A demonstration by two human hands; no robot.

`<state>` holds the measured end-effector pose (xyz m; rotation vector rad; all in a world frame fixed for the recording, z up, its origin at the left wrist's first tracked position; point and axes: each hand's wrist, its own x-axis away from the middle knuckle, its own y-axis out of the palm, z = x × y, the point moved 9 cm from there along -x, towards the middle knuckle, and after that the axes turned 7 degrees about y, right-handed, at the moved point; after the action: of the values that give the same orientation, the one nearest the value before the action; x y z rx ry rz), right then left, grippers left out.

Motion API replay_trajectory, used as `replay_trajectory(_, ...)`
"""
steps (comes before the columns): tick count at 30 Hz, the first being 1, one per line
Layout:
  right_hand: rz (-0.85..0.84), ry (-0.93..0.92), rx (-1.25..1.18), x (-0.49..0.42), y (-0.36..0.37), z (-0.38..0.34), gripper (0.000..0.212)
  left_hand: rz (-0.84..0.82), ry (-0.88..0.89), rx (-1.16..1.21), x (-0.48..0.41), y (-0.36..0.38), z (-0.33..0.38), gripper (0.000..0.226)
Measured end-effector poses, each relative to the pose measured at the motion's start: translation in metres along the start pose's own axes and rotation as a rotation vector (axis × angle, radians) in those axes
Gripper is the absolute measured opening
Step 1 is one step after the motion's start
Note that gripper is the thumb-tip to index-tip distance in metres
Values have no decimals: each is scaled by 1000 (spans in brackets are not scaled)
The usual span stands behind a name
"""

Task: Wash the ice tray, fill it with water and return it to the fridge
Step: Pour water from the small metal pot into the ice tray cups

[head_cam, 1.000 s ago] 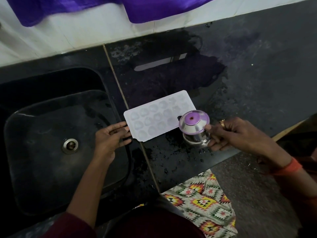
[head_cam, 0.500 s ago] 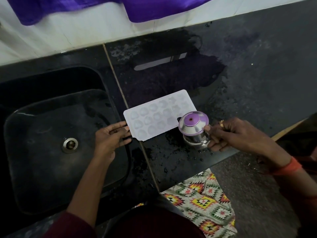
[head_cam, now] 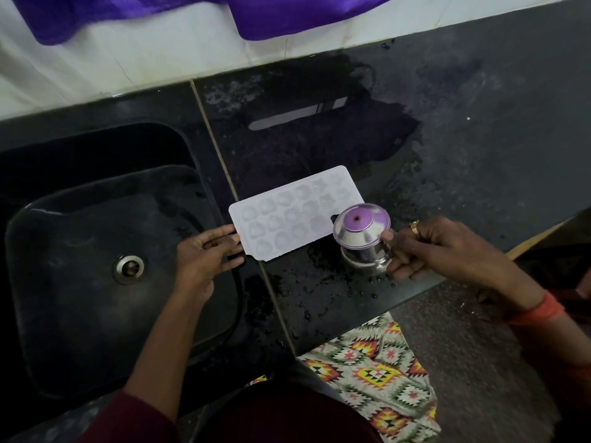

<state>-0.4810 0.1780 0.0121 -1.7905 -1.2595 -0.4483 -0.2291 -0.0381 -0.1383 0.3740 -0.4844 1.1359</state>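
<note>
A white ice tray (head_cam: 287,215) with several round cavities lies flat on the wet black counter (head_cam: 447,161), just right of the sink. My left hand (head_cam: 204,254) holds its near left corner, fingers under the edge and thumb on top. My right hand (head_cam: 425,247) grips a small steel cup (head_cam: 363,238) that stands at the tray's right end. The cup's inside reflects purple; whether it holds water cannot be told.
A dark sink (head_cam: 96,257) with a metal drain (head_cam: 129,268) lies to the left. Water pools on the counter behind the tray. Purple cloth (head_cam: 287,14) hangs over the white wall at the back. A patterned cloth (head_cam: 371,372) lies below the counter's front edge.
The steel cup has shifted slightly in my right hand beside the tray. My left hand and the tray have stayed where they were.
</note>
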Motion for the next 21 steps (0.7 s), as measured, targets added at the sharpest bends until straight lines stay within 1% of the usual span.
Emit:
replay_trajectory(3, 19, -59, 5, 3, -1, -6, 54, -2, -3, -2, -1, 0, -1, 19)
replay_trajectory(9, 48, -146, 19, 10, -2, -21, 46, -4, -1, -2, -1, 1, -2, 18)
replay_trajectory(17, 34, -145, 79, 10, 8, -30, 42, -12, -13, -1, -3, 0, -3, 21)
replay_trajectory(21, 40, -152, 132, 10, 12, -33, 44, -14, -15, 9, -2, -1, -3, 19)
